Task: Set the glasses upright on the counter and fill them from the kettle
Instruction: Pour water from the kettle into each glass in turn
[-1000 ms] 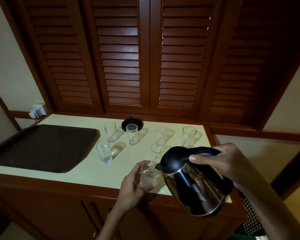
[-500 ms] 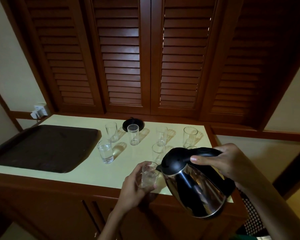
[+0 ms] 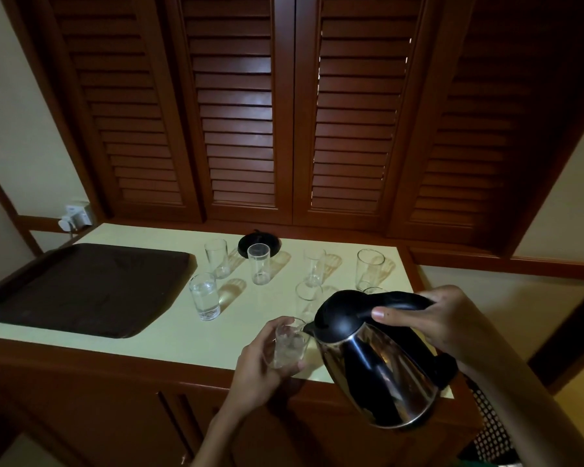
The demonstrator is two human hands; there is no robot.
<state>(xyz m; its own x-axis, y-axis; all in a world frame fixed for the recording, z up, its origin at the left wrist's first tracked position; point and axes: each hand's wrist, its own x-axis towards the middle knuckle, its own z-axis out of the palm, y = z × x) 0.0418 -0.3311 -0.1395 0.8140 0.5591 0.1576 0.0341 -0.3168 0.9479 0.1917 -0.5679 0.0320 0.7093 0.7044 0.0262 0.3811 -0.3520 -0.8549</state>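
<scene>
Home or hotel-room nook: louvered wooden doors [image 3: 236, 109], cream counter [image 3: 169, 328], serving tray [image 3: 81, 288].

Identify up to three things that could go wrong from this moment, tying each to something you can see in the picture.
1. The left hand holds the glass at the counter's front edge; a slip could drop it to the floor.
2. The kettle, tilted by the right hand, has its spout at the rim; water could overshoot onto the fingers, perhaps hot.
3. Another glass stands just behind the kettle and could be knocked.
</scene>
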